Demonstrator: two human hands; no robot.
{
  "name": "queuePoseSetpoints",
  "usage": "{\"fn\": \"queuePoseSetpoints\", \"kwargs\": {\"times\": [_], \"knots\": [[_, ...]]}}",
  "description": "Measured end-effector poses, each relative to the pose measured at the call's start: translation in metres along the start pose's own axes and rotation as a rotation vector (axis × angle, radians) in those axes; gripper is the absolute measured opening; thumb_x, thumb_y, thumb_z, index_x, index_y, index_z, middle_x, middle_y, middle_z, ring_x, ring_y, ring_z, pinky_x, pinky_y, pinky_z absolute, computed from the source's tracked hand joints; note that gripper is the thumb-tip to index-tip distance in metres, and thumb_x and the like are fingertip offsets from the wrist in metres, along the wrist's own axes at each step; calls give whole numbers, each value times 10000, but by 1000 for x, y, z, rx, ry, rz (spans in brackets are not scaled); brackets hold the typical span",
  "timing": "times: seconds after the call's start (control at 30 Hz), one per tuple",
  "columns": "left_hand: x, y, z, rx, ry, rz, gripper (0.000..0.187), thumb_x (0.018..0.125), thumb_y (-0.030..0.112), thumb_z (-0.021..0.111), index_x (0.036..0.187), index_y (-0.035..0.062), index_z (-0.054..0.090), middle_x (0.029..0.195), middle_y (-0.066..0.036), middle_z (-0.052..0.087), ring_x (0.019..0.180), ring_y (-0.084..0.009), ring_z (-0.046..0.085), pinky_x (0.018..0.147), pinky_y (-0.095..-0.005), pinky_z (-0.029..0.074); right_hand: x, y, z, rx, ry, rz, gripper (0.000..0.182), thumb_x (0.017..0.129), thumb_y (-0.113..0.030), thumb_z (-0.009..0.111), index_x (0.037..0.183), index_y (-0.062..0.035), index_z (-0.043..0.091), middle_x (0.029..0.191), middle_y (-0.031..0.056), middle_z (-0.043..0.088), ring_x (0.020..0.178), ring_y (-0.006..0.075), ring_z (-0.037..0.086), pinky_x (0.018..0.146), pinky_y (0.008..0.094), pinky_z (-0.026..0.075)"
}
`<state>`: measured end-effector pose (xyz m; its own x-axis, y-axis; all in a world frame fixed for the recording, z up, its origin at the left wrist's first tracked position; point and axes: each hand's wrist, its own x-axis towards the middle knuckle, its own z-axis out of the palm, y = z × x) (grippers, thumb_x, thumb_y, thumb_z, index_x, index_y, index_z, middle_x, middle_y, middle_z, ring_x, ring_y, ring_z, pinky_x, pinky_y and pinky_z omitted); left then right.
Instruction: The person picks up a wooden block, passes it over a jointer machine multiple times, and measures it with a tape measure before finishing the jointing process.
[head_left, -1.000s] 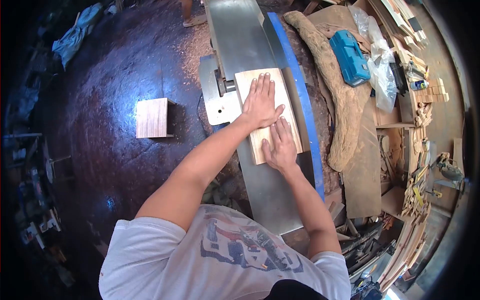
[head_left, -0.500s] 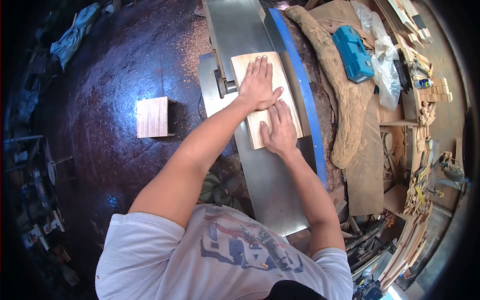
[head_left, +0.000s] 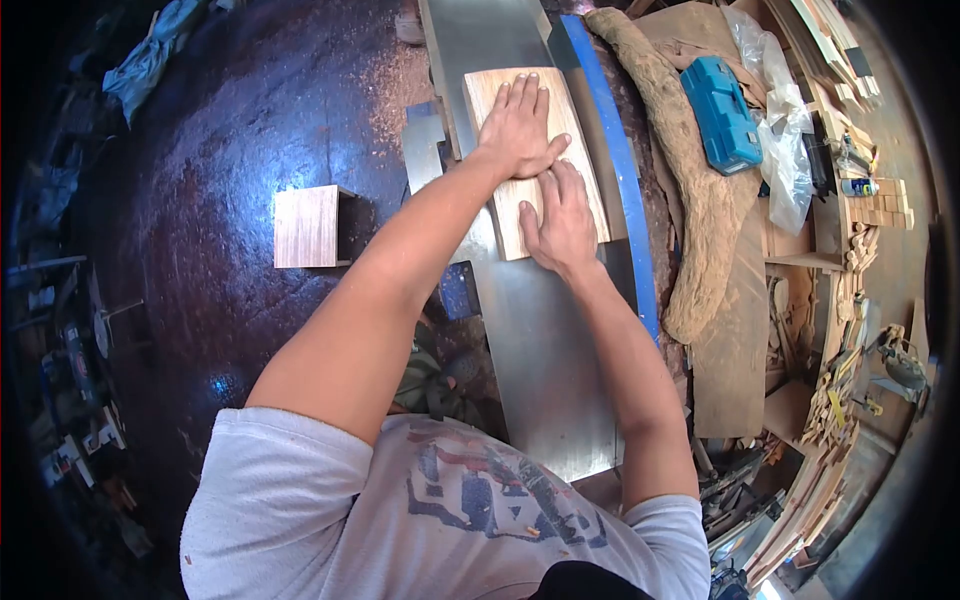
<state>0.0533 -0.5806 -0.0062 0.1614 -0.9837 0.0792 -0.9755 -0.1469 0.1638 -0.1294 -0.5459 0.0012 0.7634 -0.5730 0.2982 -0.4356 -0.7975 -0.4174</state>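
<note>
A pale wooden board (head_left: 509, 222) lies flat on the metal bed of a jointer (head_left: 550, 375), alongside its fence (head_left: 600, 150) with a blue edge. My left hand (head_left: 517, 135) rests palm down on the board's far half, its fingers stretched forward and thumb out to the side. Just behind it, my right hand (head_left: 566, 222) presses on the near half, fingers flat and thumb apart. The fingertips of my right hand meet the heel of my left. Beneath the board, the jointer's cutter area is mostly hidden.
On the dark floor at left stands a small wooden box (head_left: 307, 228). Wood shavings (head_left: 400, 85) lie beside the jointer. To the right are a long rough log (head_left: 690, 200), a teal plastic case (head_left: 720, 115), clear plastic sheeting (head_left: 788, 165) and shelves holding wood scraps (head_left: 880, 205).
Both hands and the board have slid forward along the jointer bed, away from my body. The board now covers more of the cutter area. The view has shifted slightly.
</note>
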Motion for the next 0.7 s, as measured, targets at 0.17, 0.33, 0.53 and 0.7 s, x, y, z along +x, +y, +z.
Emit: {"fn": "queuePoseSetpoints", "kwargs": {"times": [0.17,0.33,0.53,0.7], "knots": [[18,-13,-1,37,-2,-17,917,1063,629,368,1641,-74,256,1726,-260,227,1626,-386,159,1331,-507,123,24,3,3,-10,-10,-20,558,926,-230,695,1333,112,525,1453,354,451,1395,529,412,1172,583,369],[34,-28,2,22,33,-16,919,1059,634,379,1637,-72,270,1724,-256,235,1625,-380,166,1332,-503,127,44,8,10,-58,-53,-20,582,945,-276,682,1335,119,505,1472,359,423,1410,527,386,1191,593,330],[44,-37,3,29,37,-19,915,1059,636,375,1638,-66,273,1731,-250,224,1625,-376,172,1333,-497,127,56,13,14,-91,-71,-30,590,966,-312,666,1335,119,500,1472,355,419,1417,519,374,1211,589,295],[52,-43,5,31,43,-20,900,1064,630,373,1632,-62,288,1729,-253,225,1624,-378,174,1332,-501,134,66,17,18,-89,-64,-46,586,971,-320,664,1331,112,500,1455,344,426,1408,510,381,1216,585,287]]}}
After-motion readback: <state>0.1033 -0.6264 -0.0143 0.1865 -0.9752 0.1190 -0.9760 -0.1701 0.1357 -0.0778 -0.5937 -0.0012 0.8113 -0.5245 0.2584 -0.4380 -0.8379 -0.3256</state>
